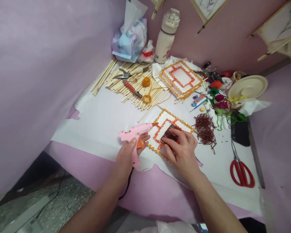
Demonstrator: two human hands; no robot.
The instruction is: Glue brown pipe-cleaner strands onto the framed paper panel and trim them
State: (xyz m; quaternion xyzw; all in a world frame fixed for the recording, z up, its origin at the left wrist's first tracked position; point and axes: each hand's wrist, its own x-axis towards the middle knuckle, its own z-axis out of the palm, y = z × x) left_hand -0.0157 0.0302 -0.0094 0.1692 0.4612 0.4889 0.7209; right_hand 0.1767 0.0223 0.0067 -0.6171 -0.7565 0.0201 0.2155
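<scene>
My left hand (pixel 128 155) is wrapped round the grip of a pink hot glue gun (pixel 135 133), whose orange nozzle points right at a white square card (pixel 165 121). The card is edged with yellow and orange yarn and lies on white paper near the table's front. My right hand (pixel 181 147) rests on the card, fingers bent and pressing down a patch of dark brown yarn pieces (pixel 171 133) in its middle. A loose pile of the same brown yarn pieces (pixel 205 128) lies just right of the card.
Red scissors (pixel 241 170) lie at the right front. Behind are a second yarn-edged card (pixel 180 77), bamboo sticks (pixel 126 82) with pliers (pixel 127 81) and orange yarn, a bottle (pixel 167 35), a tissue pack (pixel 131 38), coloured yarn balls (pixel 217 94) and a round plate (pixel 248 86). Purple walls close in on both sides.
</scene>
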